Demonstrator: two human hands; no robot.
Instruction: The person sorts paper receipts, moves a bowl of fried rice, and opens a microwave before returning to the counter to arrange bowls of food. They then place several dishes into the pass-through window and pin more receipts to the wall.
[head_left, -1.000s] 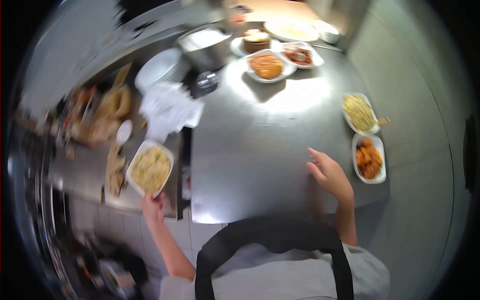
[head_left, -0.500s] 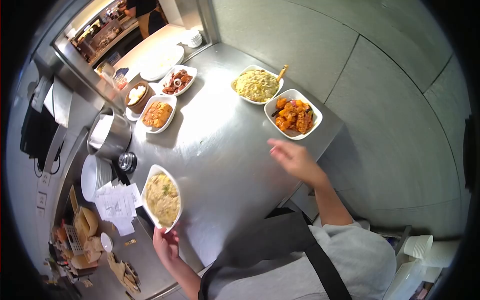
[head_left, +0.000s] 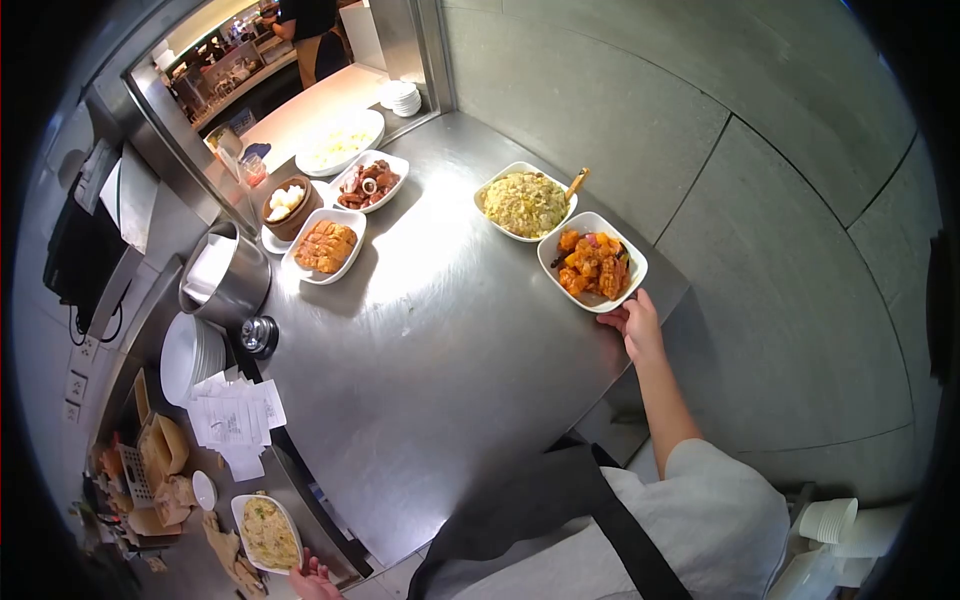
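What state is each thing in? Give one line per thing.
Right hand: touching the orange dish bowl, near rim.
Left hand: at the lower-left bowl, grip unclear.
Rice bowl: full, utensil resting in it.
Steamer: uncovered, buns inside.
Pot: uncovered.
Plates: stacked.

left hand cut off by bottom edge, fingers of right hand perhaps tucked under bowl; slips unreadable

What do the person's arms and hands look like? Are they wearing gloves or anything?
No gloves. The right hand and the left hand are both bare. The right arm is bare up to a short, loose, light grey sleeve. A dark apron with a wide dark strap goes over the grey top. Only a bit of the left hand shows, so its sleeve cannot be seen.
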